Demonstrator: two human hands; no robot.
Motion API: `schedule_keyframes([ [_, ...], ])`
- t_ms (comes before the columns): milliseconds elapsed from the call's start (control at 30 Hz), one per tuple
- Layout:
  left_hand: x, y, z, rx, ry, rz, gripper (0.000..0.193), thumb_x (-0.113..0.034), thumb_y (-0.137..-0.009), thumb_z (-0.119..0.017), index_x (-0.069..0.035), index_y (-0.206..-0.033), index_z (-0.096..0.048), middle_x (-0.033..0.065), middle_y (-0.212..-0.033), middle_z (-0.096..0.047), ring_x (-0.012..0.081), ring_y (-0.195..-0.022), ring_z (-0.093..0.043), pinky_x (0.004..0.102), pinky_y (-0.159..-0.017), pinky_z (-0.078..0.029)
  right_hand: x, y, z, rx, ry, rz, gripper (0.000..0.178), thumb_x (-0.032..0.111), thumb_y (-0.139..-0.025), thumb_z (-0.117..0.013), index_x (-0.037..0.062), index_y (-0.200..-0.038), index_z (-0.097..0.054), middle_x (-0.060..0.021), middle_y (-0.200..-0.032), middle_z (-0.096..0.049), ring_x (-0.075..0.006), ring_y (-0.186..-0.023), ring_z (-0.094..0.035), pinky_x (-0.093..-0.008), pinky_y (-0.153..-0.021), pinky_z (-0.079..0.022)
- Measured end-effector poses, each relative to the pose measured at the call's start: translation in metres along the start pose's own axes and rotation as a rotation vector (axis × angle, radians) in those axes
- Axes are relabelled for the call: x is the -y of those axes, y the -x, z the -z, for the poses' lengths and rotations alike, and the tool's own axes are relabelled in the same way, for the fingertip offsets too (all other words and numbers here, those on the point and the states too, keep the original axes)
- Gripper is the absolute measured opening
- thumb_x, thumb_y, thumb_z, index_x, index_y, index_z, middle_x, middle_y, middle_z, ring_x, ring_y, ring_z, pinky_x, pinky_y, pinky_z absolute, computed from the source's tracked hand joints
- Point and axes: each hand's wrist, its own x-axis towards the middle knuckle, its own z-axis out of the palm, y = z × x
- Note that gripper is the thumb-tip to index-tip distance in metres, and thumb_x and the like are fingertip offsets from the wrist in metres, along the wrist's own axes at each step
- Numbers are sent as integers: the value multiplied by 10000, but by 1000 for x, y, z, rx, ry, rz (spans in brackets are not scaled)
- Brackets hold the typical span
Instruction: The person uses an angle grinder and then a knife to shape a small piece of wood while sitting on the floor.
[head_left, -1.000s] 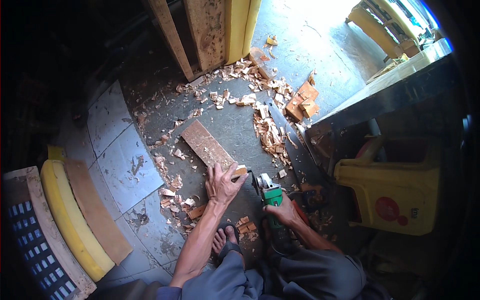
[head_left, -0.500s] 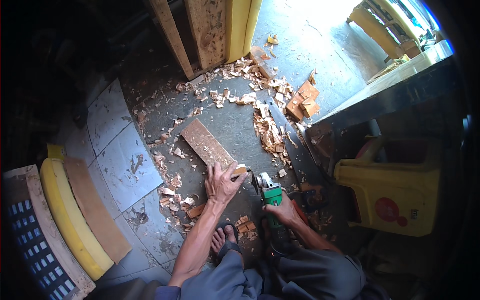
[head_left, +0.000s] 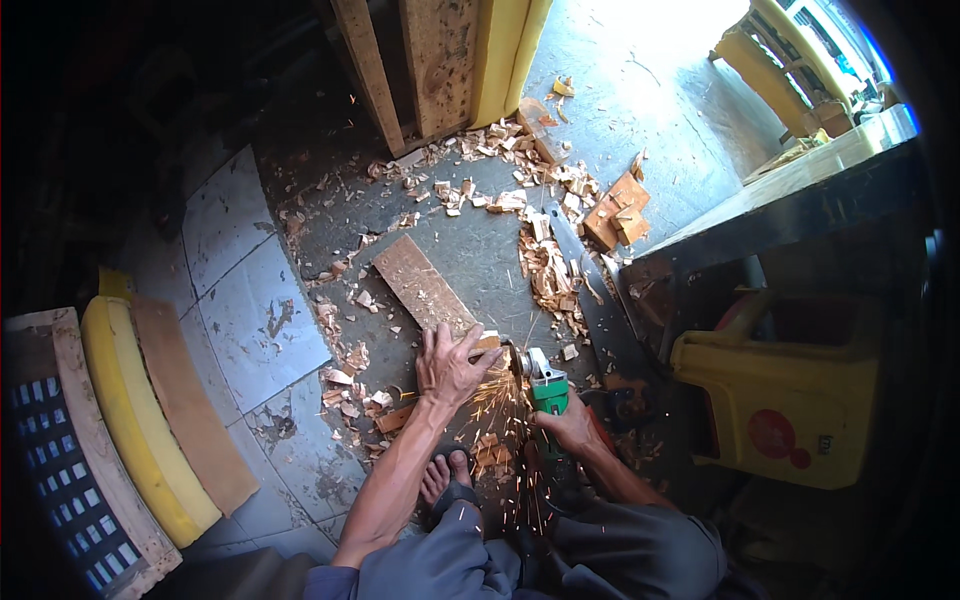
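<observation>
Over floor (head_left: pixel 482 262): left hand (head_left: pixel 450 374) clasping board (head_left: pixel 424 284), right hand (head_left: pixel 573 424) wrapped round grinder (head_left: pixel 549 392).

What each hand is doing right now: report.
Left hand: on the near end of the wooden board; grip cannot be told.
Right hand: closed around the green angle grinder.

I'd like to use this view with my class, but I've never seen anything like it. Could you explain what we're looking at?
It comes from a wide fisheye camera worn on a person's head, looking down, so straight edges bend near the rim. There is no robot, only two bare hands. The right hand grips a green angle grinder; orange sparks spray beside it. The left hand rests on the near end of a flat wooden board. Around it, pale wood chips lie scattered over the dark floor.
</observation>
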Motion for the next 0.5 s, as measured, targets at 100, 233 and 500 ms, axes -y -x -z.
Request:
schedule_keyframes([
  [100,0,-1,0,0,3,0,606,-640,-828,-744,-189,-1233,-764,142,-1008,-505,332,-1015,-520,491,-803,-518,8,4,1,-4,-7,-1,699,270,-738,-810,-45,-1283,-506,-153,-1094,-643,-234,-986,-654,-374,-866,-545],
  [233,-1,-1,1,-9,5,-16,609,-645,-828,-742,-189,-1232,-766,149,-1014,-511,335,-1012,-530,492,-787,-531,-14,-7,0,-35,38,44,694,256,-732,-816,-36,-1281,-508,-142,-1093,-637,-222,-965,-643,-373,-849,-542],
  [500,-1,-1,2,18,4,-3,599,-657,-858,-703,-202,-1244,-755,156,-1076,-530,350,-1069,-539,500,-793,-550,-1,-1,0,-14,-6,30,689,234,-739,-812,-26,-1300,-508,-130,-1097,-651,-199,-971,-637,-367,-862,-534],
])
